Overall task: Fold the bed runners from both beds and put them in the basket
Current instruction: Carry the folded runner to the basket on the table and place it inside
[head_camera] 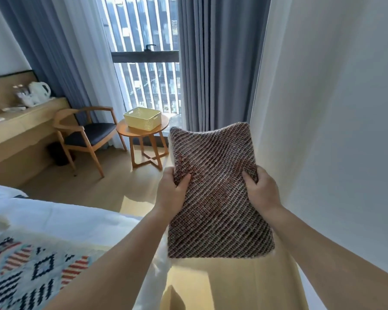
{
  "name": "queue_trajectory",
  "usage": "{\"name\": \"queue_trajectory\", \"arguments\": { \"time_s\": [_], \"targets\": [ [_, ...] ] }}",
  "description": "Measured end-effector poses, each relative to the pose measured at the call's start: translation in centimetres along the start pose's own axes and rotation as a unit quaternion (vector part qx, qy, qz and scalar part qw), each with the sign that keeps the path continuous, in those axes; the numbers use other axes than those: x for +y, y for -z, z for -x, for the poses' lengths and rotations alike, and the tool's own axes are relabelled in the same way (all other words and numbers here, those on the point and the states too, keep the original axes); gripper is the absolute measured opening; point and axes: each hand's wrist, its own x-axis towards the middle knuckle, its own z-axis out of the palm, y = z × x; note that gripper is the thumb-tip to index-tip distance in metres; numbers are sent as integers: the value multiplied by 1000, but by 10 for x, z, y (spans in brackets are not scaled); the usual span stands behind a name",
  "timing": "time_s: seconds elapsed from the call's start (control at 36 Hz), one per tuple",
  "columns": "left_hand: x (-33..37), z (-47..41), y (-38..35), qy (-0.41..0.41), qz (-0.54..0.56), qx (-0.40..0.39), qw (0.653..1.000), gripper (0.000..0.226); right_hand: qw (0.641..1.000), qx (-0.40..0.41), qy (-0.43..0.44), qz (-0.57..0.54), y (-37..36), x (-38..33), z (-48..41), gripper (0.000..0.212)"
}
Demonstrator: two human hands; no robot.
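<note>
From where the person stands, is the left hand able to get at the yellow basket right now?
Probably not. The left hand is gripping the folded runner, and the basket sits on the round table well ahead, across open floor.

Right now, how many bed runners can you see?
2: a folded brown woven runner held in both hands, and a patterned runner lying on the bed at lower left. Others may be out of view.

Room interior. Tall window (143, 57) with vertical slats at 12 o'clock, flanked by grey-blue curtains (213, 63); wooden armchair (85, 135) and round side table (143, 139) at 10 o'clock; desk (16, 130) bearing white kettle (39, 90) at 9 o'clock; sunlit wood floor (94, 186).
</note>
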Motion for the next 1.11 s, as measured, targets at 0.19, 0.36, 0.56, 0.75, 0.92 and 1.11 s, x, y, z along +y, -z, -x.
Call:
{"name": "queue_trajectory", "arguments": {
  "time_s": [0.19, 0.36, 0.56, 0.75, 0.92, 1.11],
  "targets": [
    [-7, -93, -37, 0, -15, 33, 999, 22, 999, -28, 14, -3, -17, 13, -110, 22],
    [-28, -170, -53, 4, -21, 44, 999, 22, 999, -48, 22, -1, -51, 25, -193, 29],
    [-67, -287, -58, -6, -35, 51, 998, 23, 998, -56, 31, -11, -117, 31, -297, 31],
    [-88, -411, -45, 13, -5, 19, 1000, 24, 998, -59, 21, -19, -181, 17, -404, 29],
    [-104, -503, -44, -2, -10, 29, 1000, 20, 998, -54, 13, -30, -223, 9, -484, 28],
    [-132, -590, -57, 11, -17, 45, 999, 20, 996, -85, 22, -20, -272, 19, -580, 29]
  ]
}}
